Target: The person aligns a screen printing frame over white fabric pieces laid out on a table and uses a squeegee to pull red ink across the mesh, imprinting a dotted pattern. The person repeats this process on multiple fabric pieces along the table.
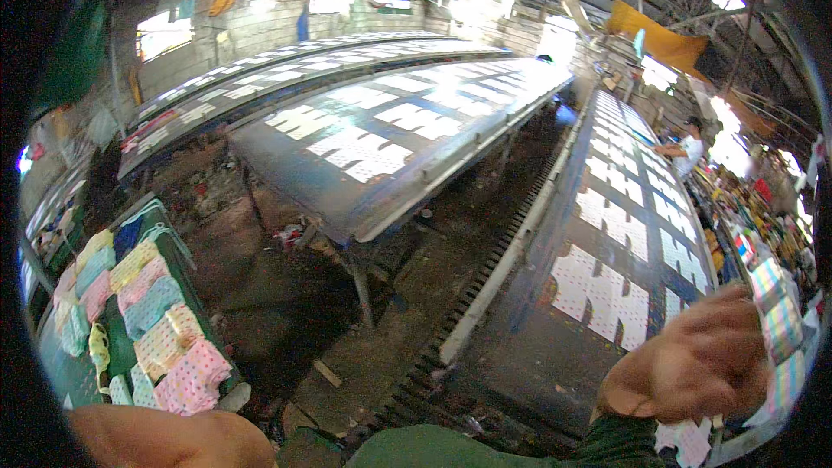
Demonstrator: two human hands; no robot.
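Pastel plaid cloth (780, 338) lies just right of our right hand (715, 347), the nearer one, cloth's long axis roughly up-down; hand's blurred, so we can't tell how open it is or whether it grips. Left hand's out of view, left forearm (173, 440) near soft, crumpled polka-dot fabric pieces (192, 377).

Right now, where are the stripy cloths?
In the head view, the stripy cloths are at the far right, just right of the person's right arm and the rightmost long table.
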